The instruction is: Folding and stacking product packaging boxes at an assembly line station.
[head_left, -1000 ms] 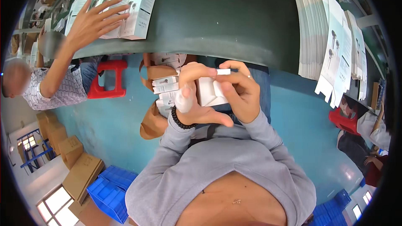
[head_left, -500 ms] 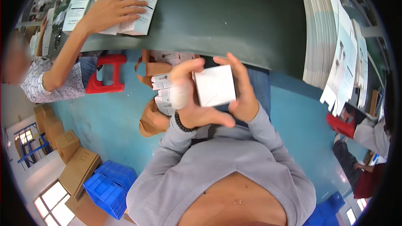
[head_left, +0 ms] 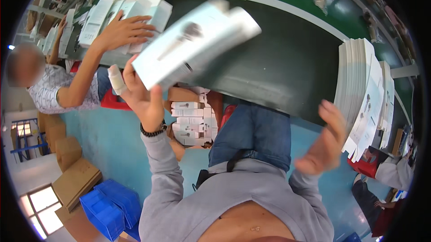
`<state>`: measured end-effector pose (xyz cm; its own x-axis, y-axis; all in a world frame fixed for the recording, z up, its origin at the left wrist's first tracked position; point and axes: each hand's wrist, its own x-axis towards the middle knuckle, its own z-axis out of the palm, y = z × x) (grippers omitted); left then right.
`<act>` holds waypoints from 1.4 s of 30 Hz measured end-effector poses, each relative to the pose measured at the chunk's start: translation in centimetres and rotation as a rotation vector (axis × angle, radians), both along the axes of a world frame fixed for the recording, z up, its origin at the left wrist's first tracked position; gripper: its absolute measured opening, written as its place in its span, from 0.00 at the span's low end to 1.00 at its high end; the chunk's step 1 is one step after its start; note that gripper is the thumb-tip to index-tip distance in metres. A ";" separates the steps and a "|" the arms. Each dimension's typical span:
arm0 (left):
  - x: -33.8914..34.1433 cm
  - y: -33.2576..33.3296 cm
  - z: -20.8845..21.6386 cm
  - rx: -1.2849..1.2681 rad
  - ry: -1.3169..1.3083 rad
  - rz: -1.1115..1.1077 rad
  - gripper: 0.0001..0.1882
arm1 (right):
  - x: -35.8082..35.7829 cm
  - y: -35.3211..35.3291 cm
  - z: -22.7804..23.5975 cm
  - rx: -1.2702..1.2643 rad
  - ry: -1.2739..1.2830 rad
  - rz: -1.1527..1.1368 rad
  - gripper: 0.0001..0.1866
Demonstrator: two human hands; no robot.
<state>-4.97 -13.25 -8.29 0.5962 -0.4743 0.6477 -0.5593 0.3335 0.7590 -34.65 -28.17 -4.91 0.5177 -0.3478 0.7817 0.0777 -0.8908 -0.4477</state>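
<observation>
A white carton [head_left: 179, 47] with a picture of a dark-headed appliance on its side is tilted above the dark table. My left hand [head_left: 146, 103] grips its lower left end between thumb and fingers; one finger has a pale wrapping and stands away from the carton. At the carton's far end, flaps seem to stick out, though blur softens them. My right hand [head_left: 324, 141] holds nothing, its fingers apart and smeared by motion. It is nearest to the stack of flat, unfolded cartons [head_left: 352, 78] at the right end of the table.
The dark table [head_left: 278, 62] runs across in front of me. At the left, a co-worker's hand [head_left: 128, 31] rests on several upright cartons [head_left: 96, 20]. Below the table edge stands a brown box of packed cartons [head_left: 188, 121]. Blue crates [head_left: 110, 208] are on the floor at lower left.
My hands have parted. The left has carried the carton left and up over the table, turning its long side into view. My right hand has let go and moved right toward the flat cartons.
</observation>
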 end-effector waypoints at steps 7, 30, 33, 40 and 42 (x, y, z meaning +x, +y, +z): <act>8.5 -3.5 -9.8 0.152 0.070 0.445 0.37 | -12.0 -0.6 3.4 -0.430 0.347 -0.690 0.34; -17.9 -6.4 3.1 0.111 -0.878 -0.169 0.66 | -13.5 1.9 2.9 0.143 -0.143 -0.279 0.13; -18.3 -6.3 5.4 0.384 -1.015 -0.409 0.67 | -10.8 4.2 1.4 0.779 -0.109 0.252 0.14; -16.7 -4.7 2.8 0.572 -0.751 -0.728 0.65 | -9.4 4.1 -2.9 0.950 0.002 0.247 0.10; -16.8 -3.8 3.0 0.723 -0.656 -0.720 0.65 | -9.0 3.3 -3.3 0.651 0.135 0.085 0.08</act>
